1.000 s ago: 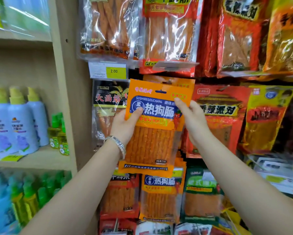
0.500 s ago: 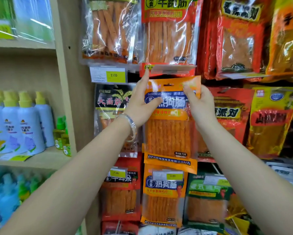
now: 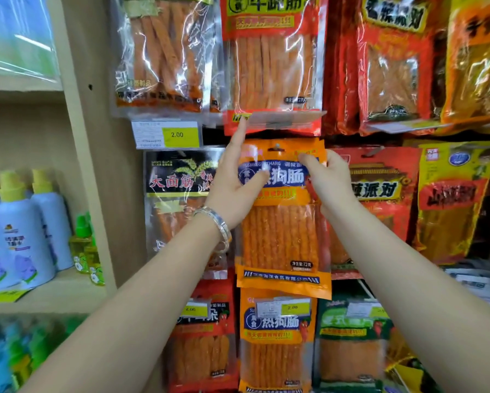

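Observation:
An orange snack packet (image 3: 280, 236) with a blue label and a clear window of orange sticks hangs upright in the middle of the snack wall. Its hang hole sits at a peg just under the price strip above. My left hand (image 3: 235, 191) holds its upper left edge, thumb across the blue label and index finger pointing up. My right hand (image 3: 330, 180) pinches the upper right corner. A silver bracelet (image 3: 221, 228) is on my left wrist.
Snack packets hang close all around: a black-labelled one (image 3: 181, 194) at left, a red one (image 3: 385, 194) at right, a matching orange one (image 3: 278, 344) below. A yellow 2.00 price tag (image 3: 178, 134) is at upper left. Lotion bottles (image 3: 25, 236) stand on the left shelf.
Both hands raised the orange packet from chest height up to the peg row. My left index finger now points upward and my right hand moved to the top corner.

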The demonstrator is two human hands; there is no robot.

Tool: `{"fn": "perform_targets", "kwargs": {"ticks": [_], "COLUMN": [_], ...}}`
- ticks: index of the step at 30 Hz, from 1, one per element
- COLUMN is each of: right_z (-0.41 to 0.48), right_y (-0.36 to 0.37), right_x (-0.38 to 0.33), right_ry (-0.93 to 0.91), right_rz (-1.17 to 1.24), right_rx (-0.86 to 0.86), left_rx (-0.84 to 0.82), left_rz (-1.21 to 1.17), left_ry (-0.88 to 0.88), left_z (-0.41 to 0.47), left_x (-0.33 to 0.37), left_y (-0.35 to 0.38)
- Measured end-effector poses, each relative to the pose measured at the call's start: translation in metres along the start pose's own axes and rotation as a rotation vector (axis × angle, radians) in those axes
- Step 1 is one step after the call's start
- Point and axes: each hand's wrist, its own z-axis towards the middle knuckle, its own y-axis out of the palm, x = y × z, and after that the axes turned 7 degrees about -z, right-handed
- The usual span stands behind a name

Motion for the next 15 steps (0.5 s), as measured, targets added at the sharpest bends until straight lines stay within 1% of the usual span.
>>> {"fn": "perform_targets", "kwargs": {"ticks": [1, 3, 5, 7, 8, 10, 12, 13, 15], "right_z": [0.000, -0.003, -0.011, -0.024, -0.031, -0.043, -0.049, -0.048, -0.043], "right_y": [0.000, 0.001, 0.002, 0.001, 0.001, 0.000, -0.001, 0.000, 0.000], "right_x": [0.003, 0.010, 0.016, 0.026, 0.033, 0.048, 0.064, 0.072, 0.085], "right_ry": [-0.008, -0.081, -0.194, -0.340, -0.433, -0.627, -0.802, -0.859, -0.896], "right_rz": [-0.006, -0.075, -0.178, -0.268, -0.355, -0.617, -0.867, -0.944, -1.046], "right_rx": [0.006, 0.032, 0.083, 0.137, 0.168, 0.234, 0.247, 0.240, 0.241], "left_rx": [0.000, 0.001, -0.008, -0.036, -0.056, -0.111, -0.166, -0.184, -0.197], "left_rz": [0.003, -0.007, -0.020, 0.067, 0.141, 0.269, 0.344, 0.370, 0.401], "left_ry": [-0.001, -0.031, -0.089, -0.140, -0.138, -0.105, -0.099, -0.102, -0.114], "left_z": [-0.002, -0.008, -0.015, -0.025, -0.031, -0.043, -0.050, -0.052, -0.052], "left_x": [-0.003, -0.013, -0.027, -0.044, -0.053, -0.070, -0.085, -0.090, -0.099], "left_y": [0.001, 0.006, 0.011, 0.017, 0.019, 0.023, 0.027, 0.029, 0.034]}}
